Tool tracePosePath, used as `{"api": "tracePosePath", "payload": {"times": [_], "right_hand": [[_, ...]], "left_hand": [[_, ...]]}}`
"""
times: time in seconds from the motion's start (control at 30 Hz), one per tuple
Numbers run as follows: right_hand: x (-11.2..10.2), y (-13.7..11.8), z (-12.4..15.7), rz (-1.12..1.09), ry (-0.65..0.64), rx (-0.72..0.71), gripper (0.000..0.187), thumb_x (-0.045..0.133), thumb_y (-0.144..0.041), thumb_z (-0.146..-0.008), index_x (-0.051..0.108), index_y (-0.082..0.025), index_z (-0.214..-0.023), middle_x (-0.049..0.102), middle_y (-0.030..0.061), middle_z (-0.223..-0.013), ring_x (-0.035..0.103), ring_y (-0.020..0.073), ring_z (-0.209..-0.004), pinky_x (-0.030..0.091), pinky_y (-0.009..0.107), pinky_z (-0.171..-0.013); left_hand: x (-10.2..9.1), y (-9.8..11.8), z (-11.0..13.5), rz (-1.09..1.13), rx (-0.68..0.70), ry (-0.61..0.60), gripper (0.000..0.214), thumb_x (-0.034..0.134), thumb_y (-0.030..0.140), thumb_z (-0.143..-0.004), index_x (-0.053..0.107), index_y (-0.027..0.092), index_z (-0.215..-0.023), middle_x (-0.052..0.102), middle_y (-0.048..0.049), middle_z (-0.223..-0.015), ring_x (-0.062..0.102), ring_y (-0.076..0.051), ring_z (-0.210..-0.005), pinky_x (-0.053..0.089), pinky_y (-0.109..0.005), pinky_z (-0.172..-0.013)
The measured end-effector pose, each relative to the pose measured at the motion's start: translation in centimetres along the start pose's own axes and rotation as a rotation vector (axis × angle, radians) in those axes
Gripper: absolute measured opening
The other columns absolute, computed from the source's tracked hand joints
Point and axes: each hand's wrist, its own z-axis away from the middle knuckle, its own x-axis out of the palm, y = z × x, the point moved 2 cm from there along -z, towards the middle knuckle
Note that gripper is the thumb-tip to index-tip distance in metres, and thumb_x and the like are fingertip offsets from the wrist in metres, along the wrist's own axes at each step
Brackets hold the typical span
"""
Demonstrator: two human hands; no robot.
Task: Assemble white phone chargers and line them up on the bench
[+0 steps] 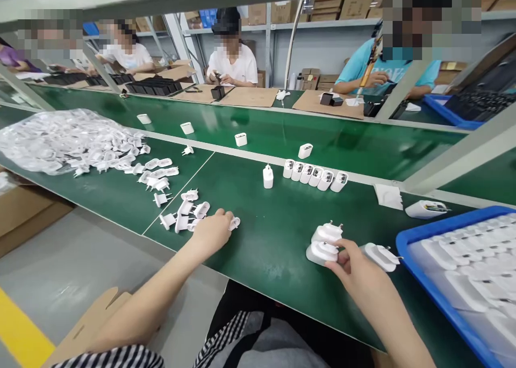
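Observation:
My left hand (212,231) rests knuckles-up on the green bench top (258,233), fingers curled over a small white plug piece (234,223) at the edge of a loose cluster of plug pieces (183,212). My right hand (355,268) lies between two stacked white charger bodies (323,243) and another charger body (381,257), its fingers pinched against the stack. A single charger (268,176) stands upright farther back, beside a row of several chargers (314,175).
A big heap of white plug pieces in clear plastic (60,139) lies at the left. A blue tray (407,239) of chargers sits at the right. Single chargers ride the green conveyor (262,126). Several people work across it. A cardboard box (24,212) stands below left.

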Motion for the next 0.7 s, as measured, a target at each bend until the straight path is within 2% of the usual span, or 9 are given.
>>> {"api": "tracePosePath", "payload": {"times": [0.1, 0.17, 0.27, 0.33, 0.4, 0.5, 0.6, 0.67, 0.7], "right_hand": [[-0.8, 0.2, 1.6, -0.141, 0.103, 0.088, 0.024, 0.045, -0.041, -0.065, 0.048, -0.021, -0.079, 0.053, -0.0026, -0.053, 0.047, 0.0117, -0.037, 0.035, 0.023, -0.035], [-0.9, -0.2, 2.5, -0.369, 0.084, 0.090, 0.025, 0.044, -0.045, -0.067, 0.048, -0.022, -0.077, 0.054, -0.0022, -0.054, 0.048, 0.0109, -0.041, 0.039, 0.022, -0.040], [-0.3, -1.4, 3.1, -0.864, -0.096, 0.005, 0.037, 0.044, -0.048, -0.068, 0.047, -0.023, -0.095, 0.057, 0.0024, -0.075, 0.052, 0.0107, -0.052, 0.043, 0.022, -0.047], [0.0, -1.8, 3.2, -1.132, -0.199, -0.052, 0.053, 0.046, -0.055, -0.063, 0.043, -0.024, -0.106, 0.057, 0.0039, -0.080, 0.052, 0.0116, -0.055, 0.043, 0.022, -0.045], [-0.1, -1.7, 3.4, -1.285, -0.241, -0.058, 0.060, 0.049, -0.058, -0.058, 0.043, -0.024, -0.108, 0.057, 0.0028, -0.072, 0.053, 0.0133, -0.056, 0.043, 0.023, -0.046], [-0.5, -0.8, 3.7, -1.338, -0.251, -0.018, 0.056, 0.053, -0.054, -0.058, 0.046, -0.024, -0.105, 0.056, 0.0022, -0.065, 0.053, 0.0148, -0.055, 0.044, 0.026, -0.050], [-0.7, 0.1, 3.6, -1.304, -0.185, 0.030, 0.034, 0.052, -0.041, -0.066, 0.050, -0.024, -0.096, 0.056, 0.0012, -0.061, 0.051, 0.0126, -0.051, 0.044, 0.026, -0.051], [-0.6, 0.6, 3.4, -1.334, -0.071, 0.084, 0.022, 0.048, -0.034, -0.071, 0.051, -0.025, -0.091, 0.057, 0.0013, -0.063, 0.051, 0.0116, -0.051, 0.044, 0.025, -0.051], [-0.5, 0.8, 3.3, -1.361, -0.015, 0.106, 0.019, 0.046, -0.033, -0.073, 0.050, -0.025, -0.090, 0.059, 0.0023, -0.067, 0.051, 0.0121, -0.052, 0.045, 0.025, -0.051]], "left_hand": [[-0.1, 1.0, 0.0, 0.065, 0.157, 0.118, 0.020, 0.034, 0.017, -0.074, 0.053, 0.016, -0.083, 0.054, -0.0036, -0.081, 0.054, -0.013, -0.057, 0.040, -0.024, -0.052], [-1.1, 3.0, 1.0, 0.119, 0.348, 0.256, 0.020, 0.033, 0.018, -0.075, 0.052, 0.016, -0.080, 0.054, -0.0029, -0.079, 0.052, -0.011, -0.055, 0.040, -0.023, -0.051], [-3.2, 6.7, 3.5, 0.141, 0.822, 0.452, 0.024, 0.029, 0.018, -0.077, 0.053, 0.017, -0.079, 0.055, -0.0040, -0.075, 0.052, -0.012, -0.061, 0.042, -0.024, -0.053], [-4.0, 8.9, 4.9, 0.148, 1.134, 0.477, 0.027, 0.027, 0.019, -0.078, 0.054, 0.019, -0.078, 0.057, -0.0039, -0.071, 0.053, -0.013, -0.065, 0.044, -0.025, -0.059], [-4.3, 10.5, 5.4, 0.162, 1.327, 0.436, 0.028, 0.027, 0.020, -0.079, 0.055, 0.022, -0.076, 0.058, -0.0033, -0.070, 0.053, -0.013, -0.070, 0.044, -0.025, -0.066], [-4.2, 12.1, 5.0, 0.190, 1.423, 0.390, 0.030, 0.027, 0.019, -0.079, 0.056, 0.022, -0.072, 0.060, -0.0027, -0.075, 0.053, -0.013, -0.078, 0.042, -0.023, -0.074], [-4.5, 12.9, 3.2, 0.220, 1.410, 0.354, 0.031, 0.027, 0.020, -0.080, 0.057, 0.020, -0.071, 0.060, -0.0018, -0.081, 0.051, -0.011, -0.084, 0.038, -0.020, -0.079], [-5.5, 13.0, 0.7, 0.234, 1.283, 0.341, 0.026, 0.032, 0.025, -0.079, 0.057, 0.020, -0.074, 0.058, -0.0014, -0.087, 0.049, -0.011, -0.088, 0.038, -0.021, -0.080], [-6.1, 13.0, -1.0, 0.241, 1.161, 0.351, 0.023, 0.035, 0.028, -0.078, 0.057, 0.019, -0.077, 0.057, -0.0018, -0.090, 0.048, -0.012, -0.089, 0.038, -0.023, -0.080]]}}
